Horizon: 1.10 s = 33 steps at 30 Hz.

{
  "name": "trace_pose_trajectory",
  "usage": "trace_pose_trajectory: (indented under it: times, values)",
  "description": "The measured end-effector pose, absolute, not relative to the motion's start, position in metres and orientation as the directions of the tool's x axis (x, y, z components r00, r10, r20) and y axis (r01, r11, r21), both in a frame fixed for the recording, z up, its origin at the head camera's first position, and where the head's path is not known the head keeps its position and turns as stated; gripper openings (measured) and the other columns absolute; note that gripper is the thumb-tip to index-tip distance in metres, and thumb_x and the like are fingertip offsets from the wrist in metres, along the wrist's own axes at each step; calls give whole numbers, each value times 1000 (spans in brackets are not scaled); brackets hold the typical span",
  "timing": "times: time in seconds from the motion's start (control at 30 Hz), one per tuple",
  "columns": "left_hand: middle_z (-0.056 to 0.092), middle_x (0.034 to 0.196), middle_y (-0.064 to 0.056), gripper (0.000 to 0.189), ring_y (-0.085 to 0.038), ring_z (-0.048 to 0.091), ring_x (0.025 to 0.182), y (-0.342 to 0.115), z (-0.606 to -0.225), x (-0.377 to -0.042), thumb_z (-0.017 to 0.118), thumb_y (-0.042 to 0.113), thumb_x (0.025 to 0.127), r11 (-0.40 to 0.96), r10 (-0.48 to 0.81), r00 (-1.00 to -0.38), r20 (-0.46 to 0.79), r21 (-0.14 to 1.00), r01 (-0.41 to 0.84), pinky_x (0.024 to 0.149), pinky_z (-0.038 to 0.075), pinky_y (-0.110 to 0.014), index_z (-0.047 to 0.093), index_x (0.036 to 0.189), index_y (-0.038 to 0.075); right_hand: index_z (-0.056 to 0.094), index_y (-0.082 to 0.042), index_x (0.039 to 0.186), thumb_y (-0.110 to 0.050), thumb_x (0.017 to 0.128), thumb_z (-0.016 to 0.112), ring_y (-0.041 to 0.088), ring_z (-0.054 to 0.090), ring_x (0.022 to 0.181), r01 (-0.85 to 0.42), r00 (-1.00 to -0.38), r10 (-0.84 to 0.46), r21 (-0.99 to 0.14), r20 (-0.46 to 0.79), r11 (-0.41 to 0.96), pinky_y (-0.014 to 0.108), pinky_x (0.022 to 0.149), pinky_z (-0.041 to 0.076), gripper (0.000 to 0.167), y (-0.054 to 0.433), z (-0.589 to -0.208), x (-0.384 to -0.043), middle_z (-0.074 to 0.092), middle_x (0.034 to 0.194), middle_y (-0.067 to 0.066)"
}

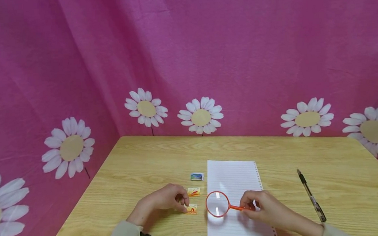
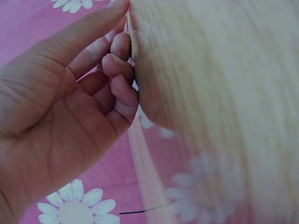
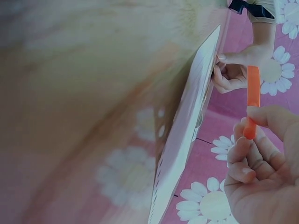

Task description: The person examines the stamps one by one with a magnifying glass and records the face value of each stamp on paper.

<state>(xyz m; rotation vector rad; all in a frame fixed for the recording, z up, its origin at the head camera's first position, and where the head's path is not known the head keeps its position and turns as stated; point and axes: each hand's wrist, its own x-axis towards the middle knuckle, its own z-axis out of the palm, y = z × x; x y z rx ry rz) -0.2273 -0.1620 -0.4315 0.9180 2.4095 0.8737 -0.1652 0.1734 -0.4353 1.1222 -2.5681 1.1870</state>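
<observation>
Near the table's front, my left hand has its thumb and fingers at the left edge of an orange-and-yellow stamp, pinching it. A second orange-and-yellow stamp lies just beyond, and a blue-green stamp lies farther back in the same column. My right hand pinches the orange handle of a magnifying glass, whose round lens is over the left part of a lined sheet of paper. In the left wrist view, the curled fingers are against the tabletop; the stamp is mostly hidden there.
A black-capped clear pen lies on the wooden table to the right of the paper. Holes run down the sheet's right edge. Behind and left of the table hangs a pink cloth with white daisies.
</observation>
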Motion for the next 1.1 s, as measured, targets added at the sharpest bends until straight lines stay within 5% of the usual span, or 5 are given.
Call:
trace_pose_trajectory:
  times: [1.1]
  values:
    - [57, 79, 3, 13, -3, 48, 73, -161, -430, -227, 79, 11, 81, 588, 697, -696, -171, 692, 419, 68, 40, -17, 67, 85, 7, 62, -21, 80, -2, 82, 74, -8, 43, 67, -632, -763, -527, -601, 373, 490, 15, 52, 36, 23, 212, -438, -158, 54, 70, -13]
